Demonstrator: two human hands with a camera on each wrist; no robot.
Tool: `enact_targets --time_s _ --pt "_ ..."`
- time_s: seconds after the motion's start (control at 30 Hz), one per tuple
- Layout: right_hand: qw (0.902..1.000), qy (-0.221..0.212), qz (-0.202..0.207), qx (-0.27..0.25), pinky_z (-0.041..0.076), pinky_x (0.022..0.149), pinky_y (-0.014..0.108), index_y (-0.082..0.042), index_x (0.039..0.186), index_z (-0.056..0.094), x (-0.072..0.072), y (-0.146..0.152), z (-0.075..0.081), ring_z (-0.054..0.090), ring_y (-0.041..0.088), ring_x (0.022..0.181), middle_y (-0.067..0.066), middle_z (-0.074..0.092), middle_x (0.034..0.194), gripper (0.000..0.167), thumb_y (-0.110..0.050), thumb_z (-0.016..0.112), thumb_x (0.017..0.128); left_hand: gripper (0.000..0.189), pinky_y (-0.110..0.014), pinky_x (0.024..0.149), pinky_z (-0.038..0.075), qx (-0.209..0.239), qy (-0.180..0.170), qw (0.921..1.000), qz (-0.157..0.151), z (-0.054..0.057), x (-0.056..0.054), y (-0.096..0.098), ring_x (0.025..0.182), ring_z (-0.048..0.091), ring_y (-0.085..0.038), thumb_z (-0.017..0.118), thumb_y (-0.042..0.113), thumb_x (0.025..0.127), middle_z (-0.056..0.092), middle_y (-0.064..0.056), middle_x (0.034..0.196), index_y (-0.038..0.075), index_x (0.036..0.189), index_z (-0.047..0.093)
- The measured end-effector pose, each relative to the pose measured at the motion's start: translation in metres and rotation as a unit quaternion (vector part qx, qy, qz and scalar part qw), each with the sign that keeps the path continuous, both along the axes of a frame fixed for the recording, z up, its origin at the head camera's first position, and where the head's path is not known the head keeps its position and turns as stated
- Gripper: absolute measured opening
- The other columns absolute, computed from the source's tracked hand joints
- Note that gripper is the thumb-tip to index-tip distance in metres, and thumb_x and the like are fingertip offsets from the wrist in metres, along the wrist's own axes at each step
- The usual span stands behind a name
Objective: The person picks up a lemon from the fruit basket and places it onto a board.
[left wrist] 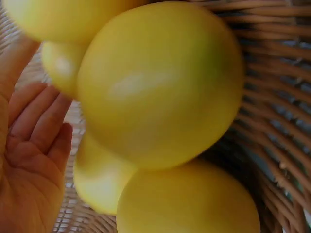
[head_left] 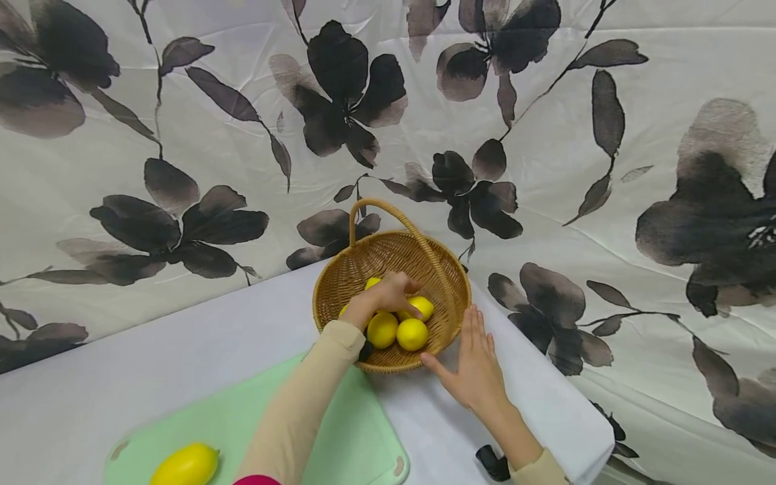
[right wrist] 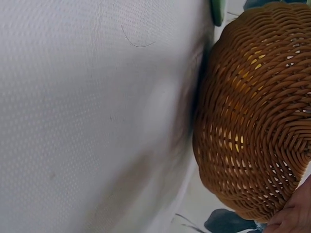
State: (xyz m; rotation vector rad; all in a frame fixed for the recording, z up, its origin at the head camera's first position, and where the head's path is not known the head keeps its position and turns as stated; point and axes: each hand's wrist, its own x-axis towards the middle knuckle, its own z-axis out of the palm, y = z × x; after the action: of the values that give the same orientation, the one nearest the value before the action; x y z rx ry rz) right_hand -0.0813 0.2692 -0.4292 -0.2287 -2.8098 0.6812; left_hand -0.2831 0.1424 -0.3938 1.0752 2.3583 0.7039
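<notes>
In the head view, a brown wicker basket (head_left: pixel 339 276) with an arched handle holds several yellow lemons (head_left: pixel 412 335). My left hand (head_left: pixel 388 293) reaches into it from the front, over the lemons, thumb and fingers apart beside a lemon (head_left: pixel 422 308) at the right. The left wrist view shows that hand (left wrist: pixel 34 160) with a bare palm and slightly bent fingers, close by a large lemon (left wrist: pixel 160 87). My right hand (head_left: pixel 475 370) lies against the basket's right side, fingers straight. Only part of the right hand (right wrist: pixel 294 213) shows below the woven wall (right wrist: pixel 243 121) in the right wrist view.
A light green cutting board (head_left: pixel 339 431) lies on the white-covered table (head_left: pixel 424 431) in front of the basket, with one lemon (head_left: pixel 184 465) on it. A small black object (head_left: pixel 492 463) is by the right forearm. Behind hangs a flower-printed cloth (head_left: pixel 230 155).
</notes>
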Motion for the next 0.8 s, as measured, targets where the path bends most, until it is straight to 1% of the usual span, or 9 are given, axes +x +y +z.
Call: enact_targets --time_s 0.07,0.17,0.23,0.3,0.37,0.4,0.47,0.6,0.8 --pt "1.0 -0.002 0.001 0.0 0.017 0.117 0.059 0.004 0.152 0.003 0.001 -0.001 -0.001 0.007 0.036 0.149 0.02 0.0 0.161 0.113 -0.066 0.058 0.083 0.065 -0.036 0.108 0.042 -0.016 0.009 0.9998 -0.003 -0.004 0.0 0.0 0.13 0.051 -0.025 0.078 0.028 0.08 0.057 -0.011 0.137 0.004 0.136 0.054" --pt "1.0 -0.008 0.003 -0.002 0.016 0.117 0.058 0.003 0.153 0.002 0.002 -0.002 -0.002 0.006 0.035 0.149 0.018 -0.002 0.162 0.112 -0.066 0.058 0.083 0.056 -0.032 0.097 0.049 -0.036 0.036 0.9986 -0.015 -0.008 0.0 0.001 0.114 0.06 -0.022 0.077 0.031 0.082 0.066 -0.009 0.125 0.006 0.13 0.061" --pt "0.9999 -0.011 0.003 -0.005 0.016 0.117 0.058 0.003 0.153 0.002 0.002 -0.003 -0.002 0.005 0.035 0.15 0.018 -0.003 0.162 0.112 -0.066 0.058 0.084 0.049 -0.03 0.09 0.05 -0.046 0.053 0.9973 -0.022 -0.009 0.001 0.002 0.103 0.061 -0.019 0.076 0.031 0.082 0.07 -0.006 0.117 0.008 0.124 0.066" --pt "0.9999 -0.011 0.004 -0.005 0.016 0.117 0.058 0.003 0.153 0.002 0.002 -0.004 -0.001 0.004 0.034 0.15 0.018 -0.003 0.162 0.112 -0.065 0.057 0.084 0.043 -0.028 0.085 0.05 -0.052 0.068 0.996 -0.028 -0.008 0.001 0.002 0.096 0.059 -0.017 0.076 0.029 0.082 0.071 -0.003 0.111 0.01 0.12 0.069" --pt "0.9999 -0.011 0.005 -0.005 0.016 0.117 0.058 0.003 0.153 0.001 0.001 -0.004 -0.001 0.004 0.034 0.15 0.018 -0.004 0.162 0.112 -0.066 0.057 0.084 0.041 -0.028 0.086 0.049 -0.056 0.079 0.9948 -0.029 -0.006 0.002 0.002 0.097 0.059 -0.016 0.076 0.028 0.083 0.071 -0.002 0.112 0.012 0.12 0.069" --pt "0.9999 -0.011 0.005 -0.004 0.016 0.117 0.058 0.003 0.153 0.001 0.001 -0.004 0.0 0.004 0.034 0.15 0.018 -0.004 0.162 0.112 -0.066 0.057 0.085 0.039 -0.028 0.085 0.05 -0.057 0.082 0.9945 -0.031 -0.005 0.002 0.001 0.096 0.06 -0.016 0.076 0.028 0.083 0.071 -0.002 0.111 0.013 0.118 0.07" --pt "0.9999 -0.01 0.006 0.0 0.017 0.117 0.058 0.004 0.152 0.001 0.0 -0.003 0.0 0.004 0.035 0.15 0.018 -0.004 0.161 0.111 -0.066 0.057 0.085 0.042 -0.028 0.087 0.05 -0.053 0.082 0.9948 -0.029 -0.002 0.003 0.001 0.098 0.06 -0.016 0.076 0.026 0.083 0.071 -0.003 0.113 0.012 0.121 0.069" --pt "0.9999 -0.009 0.006 0.005 0.017 0.117 0.058 0.005 0.152 0.002 0.0 -0.002 0.002 0.005 0.036 0.149 0.02 -0.003 0.161 0.112 -0.065 0.057 0.084 0.047 -0.028 0.089 0.051 -0.022 0.083 0.996 -0.024 0.007 0.003 -0.002 0.103 0.062 -0.018 0.076 0.023 0.083 0.07 -0.007 0.116 0.006 0.125 0.064" --pt "0.9999 -0.011 0.006 0.007 0.018 0.116 0.059 0.005 0.152 0.002 0.0 0.0 0.003 0.006 0.037 0.149 0.02 -0.003 0.161 0.112 -0.066 0.057 0.084 0.05 -0.029 0.091 0.052 0.022 0.12 0.9923 -0.023 0.025 0.004 -0.007 0.107 0.063 -0.019 0.076 0.026 0.082 0.068 -0.008 0.12 0.005 0.126 0.063"
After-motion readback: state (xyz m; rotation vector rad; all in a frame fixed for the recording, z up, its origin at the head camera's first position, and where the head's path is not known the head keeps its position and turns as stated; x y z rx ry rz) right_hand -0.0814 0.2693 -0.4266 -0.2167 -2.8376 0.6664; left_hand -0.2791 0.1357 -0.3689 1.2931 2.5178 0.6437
